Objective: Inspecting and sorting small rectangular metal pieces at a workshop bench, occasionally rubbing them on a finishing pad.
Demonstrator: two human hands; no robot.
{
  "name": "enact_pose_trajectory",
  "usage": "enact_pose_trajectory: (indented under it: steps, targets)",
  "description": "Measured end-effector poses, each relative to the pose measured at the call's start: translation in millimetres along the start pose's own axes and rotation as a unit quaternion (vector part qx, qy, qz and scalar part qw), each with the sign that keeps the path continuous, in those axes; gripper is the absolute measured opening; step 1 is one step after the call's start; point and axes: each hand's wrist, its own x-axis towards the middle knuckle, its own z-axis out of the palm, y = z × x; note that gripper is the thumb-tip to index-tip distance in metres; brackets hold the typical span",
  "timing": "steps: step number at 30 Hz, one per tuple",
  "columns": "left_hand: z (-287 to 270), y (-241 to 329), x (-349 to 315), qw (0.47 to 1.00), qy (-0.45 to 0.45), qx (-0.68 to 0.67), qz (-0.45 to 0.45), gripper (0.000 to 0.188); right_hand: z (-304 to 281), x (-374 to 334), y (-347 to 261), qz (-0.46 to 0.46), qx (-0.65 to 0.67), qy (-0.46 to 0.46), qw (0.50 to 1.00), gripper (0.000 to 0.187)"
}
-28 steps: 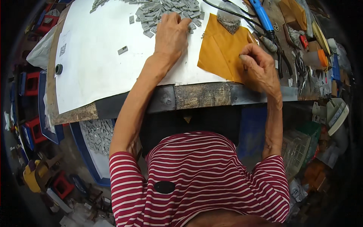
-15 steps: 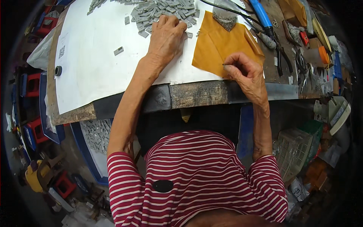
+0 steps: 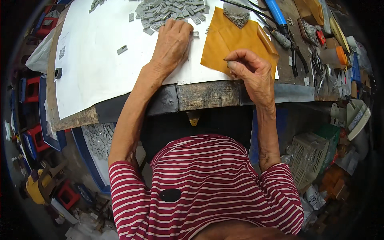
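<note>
My left hand (image 3: 173, 46) is closed, its fingers bent down at the near edge of a heap of small grey rectangular pieces (image 3: 160, 12). Its fingertips are hidden, so what they hold cannot be made out. One grey piece (image 3: 195, 34) lies just right of the knuckles. Above a mustard-yellow sheet (image 3: 224, 36), my right hand (image 3: 252, 74) is closed in a pinch. A tiny dark part (image 3: 226, 60) shows at the tips of thumb and forefinger, too small to name. A clear bag of tiny metal parts (image 3: 237, 18) rests on the sheet's far side.
White paper (image 3: 92, 72) covers much of the worktable, with a single grey piece (image 3: 122, 49) and a black ring (image 3: 59, 73) on it. At right lie a blue-handled tool (image 3: 276, 12) and pliers (image 3: 298, 60). A blue tray (image 3: 86, 156) of grey pieces is below left.
The right hand has shifted slightly left and up, still pinching. The left hand stays by the heap, its fingers a little lower. The whole view has shifted slightly.
</note>
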Motion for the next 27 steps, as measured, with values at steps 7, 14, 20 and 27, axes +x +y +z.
enact_pose_trajectory:
  steps: [7, 14, 20, 27]
  targets:
    - [-22.6, 24.2, -16.1, 0.958, 0.013, -0.236, -0.161, 0.019, 18.0, 10.6, -1.1, -0.033, 0.032, 0.021, 0.999, 0.013]
    - [-31.1, 48.1, -35.7, 0.794, 0.016, -0.528, -0.300, 0.022, 34.3, 13.1, -0.4, -0.055, 0.035, -0.001, 0.998, 0.015]
    - [-32.0, 50.2, -44.5, 0.794, 0.025, -0.534, -0.289, 0.021, 36.2, 11.4, 0.6, -0.020, 0.028, -0.020, 0.999, 0.015]
    - [-40.5, 51.1, -49.0, 0.833, -0.001, -0.480, -0.277, 0.020, 38.9, 9.4, -3.6, 0.003, -0.022, -0.033, 0.999, 0.014]
